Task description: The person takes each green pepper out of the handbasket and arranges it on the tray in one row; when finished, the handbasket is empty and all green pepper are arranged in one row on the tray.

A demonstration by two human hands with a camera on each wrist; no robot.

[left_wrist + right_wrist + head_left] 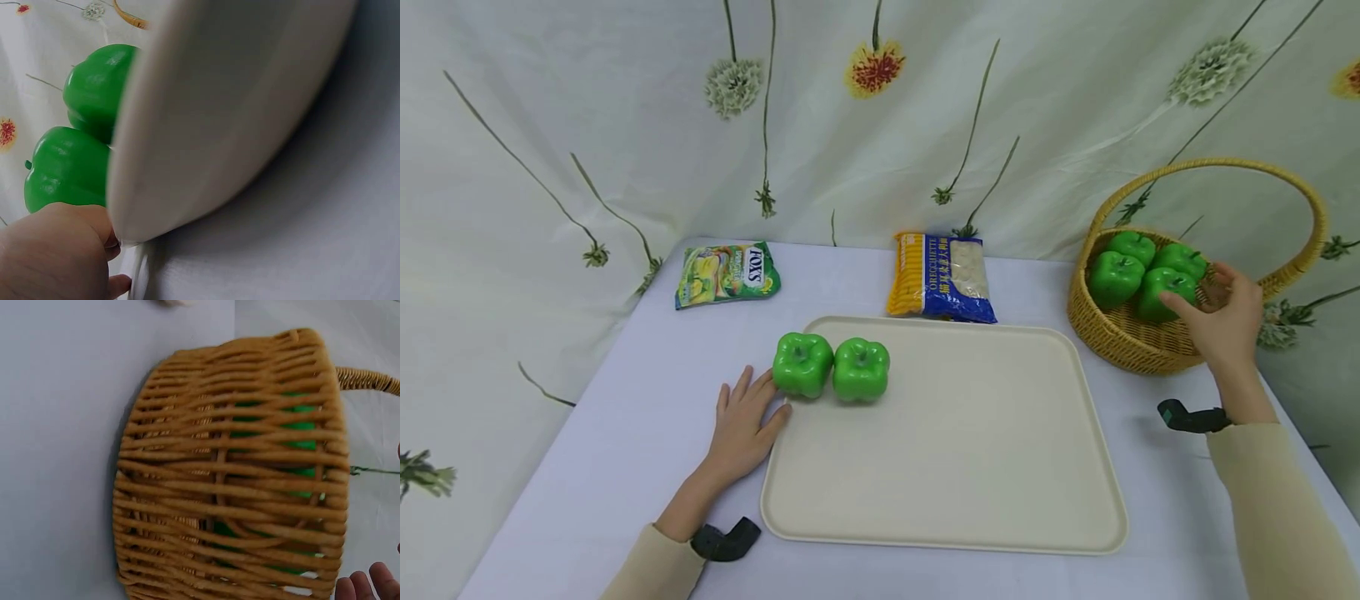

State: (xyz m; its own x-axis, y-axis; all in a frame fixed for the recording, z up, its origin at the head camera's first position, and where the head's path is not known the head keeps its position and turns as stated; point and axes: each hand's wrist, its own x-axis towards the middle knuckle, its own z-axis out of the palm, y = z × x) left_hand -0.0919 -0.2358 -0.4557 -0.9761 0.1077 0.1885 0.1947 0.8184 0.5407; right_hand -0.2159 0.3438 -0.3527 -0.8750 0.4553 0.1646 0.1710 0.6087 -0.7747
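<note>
Two green bell peppers, one at the tray's corner (pixel 802 365) and one to its right (pixel 861 369), sit side by side on the cream tray (pixel 970 450). My left hand (pixel 741 437) rests at the tray's left edge with fingers spread, fingertips right at the nearer pepper (pixel 65 169). At the right, my right hand (pixel 1228 321) reaches over the rim of the wicker basket (pixel 1123 343). Its thumb overlaps the front right pepper (pixel 1161 292) inside, while its other fingers (pixel 362 586) stay apart from that pepper. Several green peppers fill the basket.
A green FOX'S candy bag (pixel 727 273) lies at the back left of the table. Behind the tray is a blue and yellow pasta bag (pixel 940 279). The basket's tall handle (pixel 1217 162) arches over it. A floral cloth (pixel 820 125) hangs behind.
</note>
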